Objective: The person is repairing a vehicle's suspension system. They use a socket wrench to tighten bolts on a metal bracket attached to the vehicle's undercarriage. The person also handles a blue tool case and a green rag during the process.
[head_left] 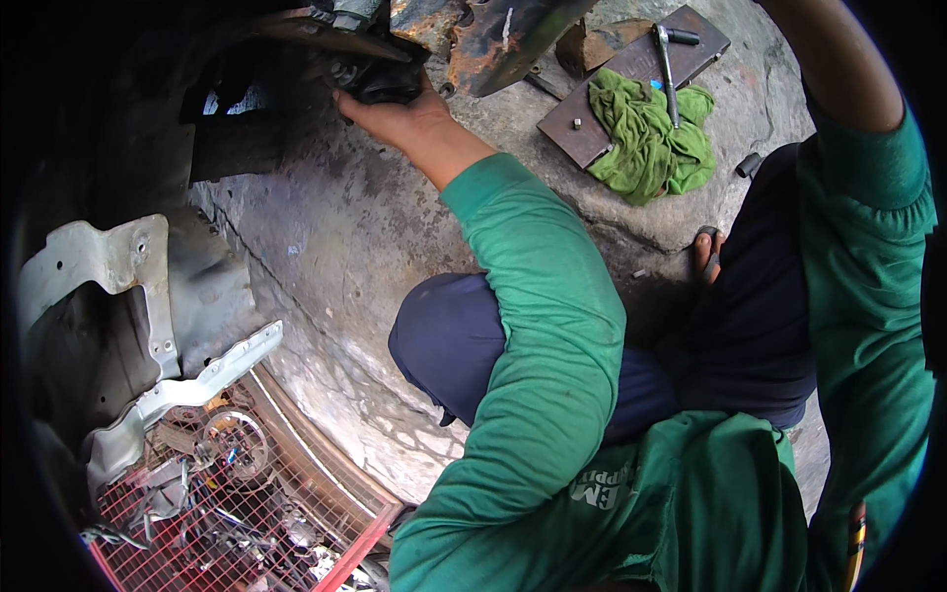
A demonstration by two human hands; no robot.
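Note:
My left hand (409,113) reaches up under rusty metalwork. Its fingers are curled around the underside of a dark, rounded black part (387,83), whose exact kind I cannot make out. Beside that part a bolt-like metal end (343,72) shows in the shadow. Just right of it hangs a rusty, worn metal plate (493,44). My right forearm (838,59) rises past the top right edge, so the right hand is out of the picture.
A green cloth (646,143) and a ratchet wrench (667,79) lie on a brown metal case (582,128). A black socket (749,165) rests on the concrete. Bent sheet-metal panels (148,257) and a red wire-mesh crate (365,553) holding parts stand at left.

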